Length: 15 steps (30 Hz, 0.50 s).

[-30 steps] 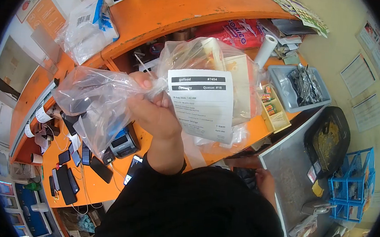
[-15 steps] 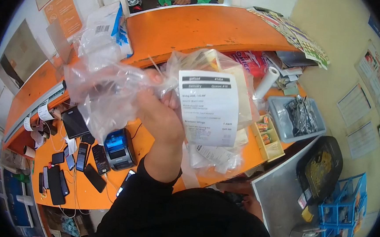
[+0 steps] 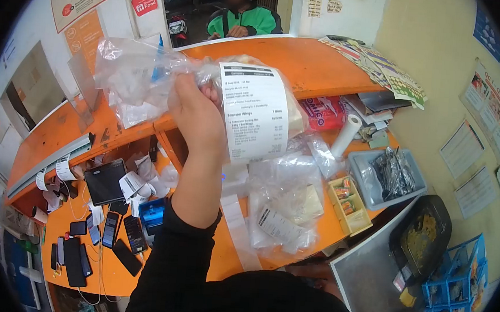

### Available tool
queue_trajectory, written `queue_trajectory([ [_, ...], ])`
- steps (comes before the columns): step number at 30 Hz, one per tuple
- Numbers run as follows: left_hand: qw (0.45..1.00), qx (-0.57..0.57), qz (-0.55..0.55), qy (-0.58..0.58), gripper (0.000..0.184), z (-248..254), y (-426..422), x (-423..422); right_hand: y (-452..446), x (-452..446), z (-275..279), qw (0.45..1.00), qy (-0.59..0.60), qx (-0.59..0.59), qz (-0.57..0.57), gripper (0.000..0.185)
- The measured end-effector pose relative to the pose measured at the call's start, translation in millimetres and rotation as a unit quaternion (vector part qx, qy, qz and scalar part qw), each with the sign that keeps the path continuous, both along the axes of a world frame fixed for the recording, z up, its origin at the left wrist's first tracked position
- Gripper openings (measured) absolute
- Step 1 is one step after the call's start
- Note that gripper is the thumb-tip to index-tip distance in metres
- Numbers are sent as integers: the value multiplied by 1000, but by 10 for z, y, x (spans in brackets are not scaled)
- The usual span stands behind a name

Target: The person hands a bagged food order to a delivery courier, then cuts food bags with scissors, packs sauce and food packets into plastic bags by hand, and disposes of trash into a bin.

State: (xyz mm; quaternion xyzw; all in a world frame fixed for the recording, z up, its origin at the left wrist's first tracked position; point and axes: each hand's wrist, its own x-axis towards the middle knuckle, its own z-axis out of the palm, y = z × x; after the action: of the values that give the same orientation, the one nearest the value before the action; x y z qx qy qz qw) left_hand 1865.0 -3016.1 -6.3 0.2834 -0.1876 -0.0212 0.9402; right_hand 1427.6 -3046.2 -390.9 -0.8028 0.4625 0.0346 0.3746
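Note:
My left hand (image 3: 194, 98) is closed around the gathered neck of a clear plastic bag (image 3: 133, 81), raised over the orange counter. The bag's loose upper part flares out to the left of my fist. To the right hangs its filled part, with pale contents mostly hidden behind a long printed receipt (image 3: 254, 116) on the front. Below it, on the lower desk, lies another clear plastic bag (image 3: 284, 202) with a receipt (image 3: 277, 224) on it. My right hand is out of view.
Across the orange counter (image 3: 211, 49) is a person in a green jacket (image 3: 248, 22). Several phones (image 3: 75, 254) and cables lie at left. On the right are a yellow box (image 3: 351, 206) of small packets, a grey tub (image 3: 387, 177) and a black pan (image 3: 421, 237).
My left hand has lifted the bag up and forward, toward the counter's far side. More of the lower bag and desk shows, and the view has tilted up toward the person opposite.

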Motion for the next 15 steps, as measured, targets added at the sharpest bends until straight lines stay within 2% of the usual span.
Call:
queue_trajectory([
  [3, 999, -4, 33, 9, 22, 108, -106, 120, -4, 8, -2, 1000, 10, 8, 4, 27],
  [9, 993, 10, 98, -72, 22, 178, -350, 539, -25, -12, -13, 999, 34, 27, 6, 28],
  [12, 983, 31, 154, -96, 25, 266, -587, 860, -25, -18, -34, 998, 46, 32, 8, 29],
  [15, 966, 102, 198, -130, 23, 308, -963, 1382, 36, -30, -85, 998, 53, 39, 6, 30],
])
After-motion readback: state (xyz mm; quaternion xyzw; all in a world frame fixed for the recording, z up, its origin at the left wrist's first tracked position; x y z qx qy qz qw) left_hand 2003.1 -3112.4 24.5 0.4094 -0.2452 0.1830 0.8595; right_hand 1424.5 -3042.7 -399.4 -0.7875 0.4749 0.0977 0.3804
